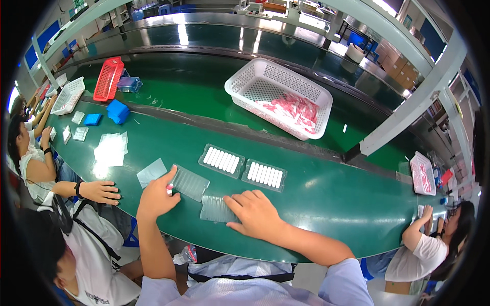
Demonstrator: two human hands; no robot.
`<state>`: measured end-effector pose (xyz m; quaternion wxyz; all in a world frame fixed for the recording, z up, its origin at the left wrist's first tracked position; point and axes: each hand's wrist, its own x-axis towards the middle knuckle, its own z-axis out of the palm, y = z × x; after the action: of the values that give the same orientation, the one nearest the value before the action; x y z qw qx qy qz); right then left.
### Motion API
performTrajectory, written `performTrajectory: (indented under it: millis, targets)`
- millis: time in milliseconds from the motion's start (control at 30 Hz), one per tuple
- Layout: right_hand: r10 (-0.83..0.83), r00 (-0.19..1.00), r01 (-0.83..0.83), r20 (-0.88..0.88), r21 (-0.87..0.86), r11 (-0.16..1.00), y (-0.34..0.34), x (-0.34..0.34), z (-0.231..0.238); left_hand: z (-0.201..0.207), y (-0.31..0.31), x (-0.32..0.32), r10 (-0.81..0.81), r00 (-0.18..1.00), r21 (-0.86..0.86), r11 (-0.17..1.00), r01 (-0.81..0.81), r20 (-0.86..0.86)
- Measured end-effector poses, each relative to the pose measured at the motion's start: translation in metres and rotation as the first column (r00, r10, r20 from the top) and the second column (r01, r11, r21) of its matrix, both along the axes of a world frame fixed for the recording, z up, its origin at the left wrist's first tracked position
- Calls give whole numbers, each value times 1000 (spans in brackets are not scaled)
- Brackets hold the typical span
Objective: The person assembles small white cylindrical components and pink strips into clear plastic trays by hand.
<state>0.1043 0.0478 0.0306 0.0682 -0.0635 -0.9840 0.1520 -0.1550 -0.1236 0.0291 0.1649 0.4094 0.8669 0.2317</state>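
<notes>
My left hand (158, 198) is curled, with a small pink-and-white piece (169, 189) showing between its thumb and fingers. Its index fingertip touches the left end of a clear ribbed plastic tray (191, 182). My right hand (258, 215) grips the right end of a second clear ribbed tray (215, 209), thumb at the near side and index finger on top. No white pieces show in these two trays. Beyond them lie two similar trays, a left filled tray (221, 160) and a right filled tray (264, 175), each with a row of several white sticks.
A thin translucent sheet (152, 173) lies beside my left hand, with a stack of sheets (111, 149) farther left. A white basket (278, 99) holds pink-and-white pieces. Left stand a red basket (108, 79) and blue pieces (118, 111). A co-worker's hand (101, 192) rests at the left edge.
</notes>
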Motion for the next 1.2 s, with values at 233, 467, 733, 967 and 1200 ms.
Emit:
performTrajectory:
  millis: [233, 467, 733, 967, 1200]
  targets:
    - [-157, 987, 155, -30, -39, 987, 25, 61, 7, 4, 9, 22, -104, 995, -82, 991, 104, -5]
    - [-352, 935, 355, 51, -86, 931, 51, 150, 18, -8, 26, 103, -281, 956, 8, 959, 282, -85]
    - [-384, 920, 371, -75, -150, 917, 49, 159, 6, -18, 61, 138, -320, 941, 154, 930, 335, -114]
    - [-121, 964, 110, -239, -57, 992, 11, 103, 1, -31, 50, 118, -296, 906, 442, 886, 141, 303]
    - [155, 980, -119, -125, 251, 960, -2, 67, -21, -32, 13, 86, -364, -176, 255, 857, -448, 915]
